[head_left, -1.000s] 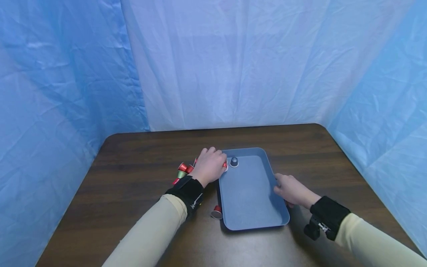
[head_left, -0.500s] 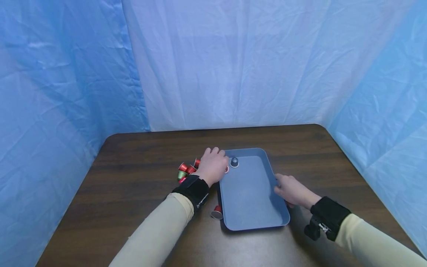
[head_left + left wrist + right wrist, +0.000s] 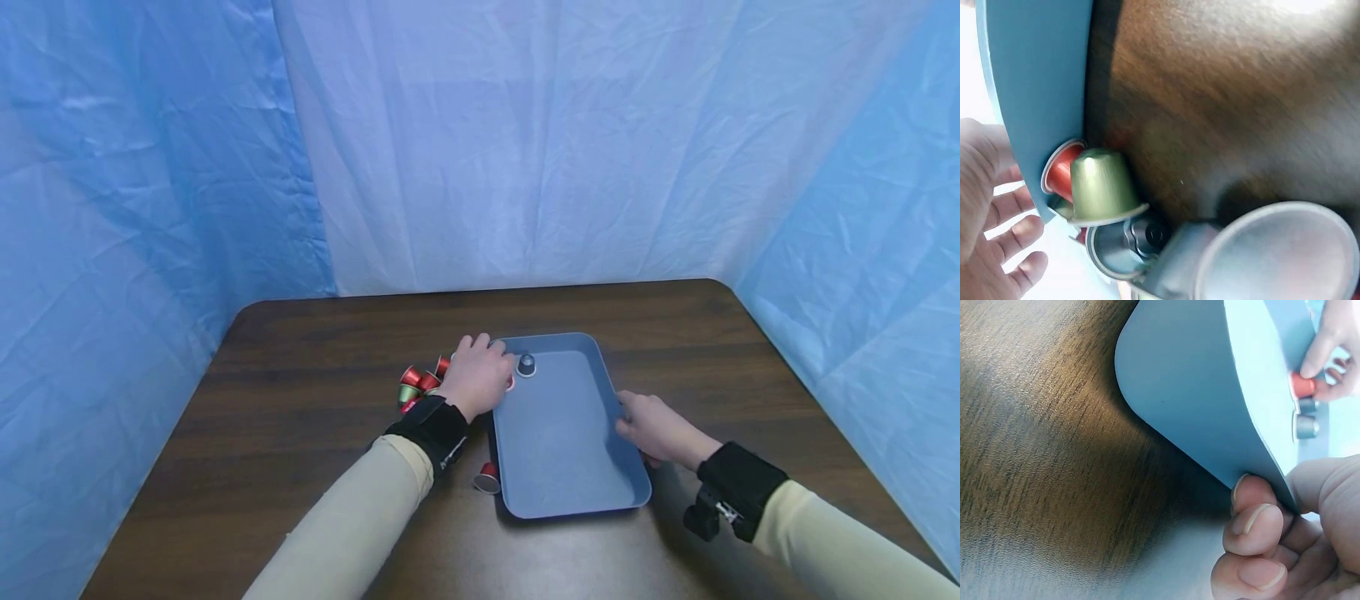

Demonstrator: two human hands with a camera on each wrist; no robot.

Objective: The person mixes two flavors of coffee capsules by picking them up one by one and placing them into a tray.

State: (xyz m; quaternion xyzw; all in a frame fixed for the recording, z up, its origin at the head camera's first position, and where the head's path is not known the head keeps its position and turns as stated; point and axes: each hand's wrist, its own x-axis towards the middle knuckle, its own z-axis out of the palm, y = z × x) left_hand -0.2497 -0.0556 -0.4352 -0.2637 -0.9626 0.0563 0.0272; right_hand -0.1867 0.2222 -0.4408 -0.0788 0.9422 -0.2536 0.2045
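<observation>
Head view: red capsule [image 3: 510, 382] in left hand [image 3: 476, 375] grip, right hand [image 3: 654, 427] gripping tray [image 3: 558, 433] edge.

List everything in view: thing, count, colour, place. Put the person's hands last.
Table: one, dark brown wood, under everything.
Tray: one, blue-grey, centre of table.
Grey capsule: one, upright in the tray's far left corner.
Loose capsules: a cluster, mostly red with one green, on the table left of the tray; exact count hidden by the hand.
Single red capsule: one, beside the tray's near left edge.
Backdrop: blue sheeting, behind and at both sides.
Left hand: pinches a red capsule at the tray's far left edge.
Right hand: grips the tray's right rim.
</observation>
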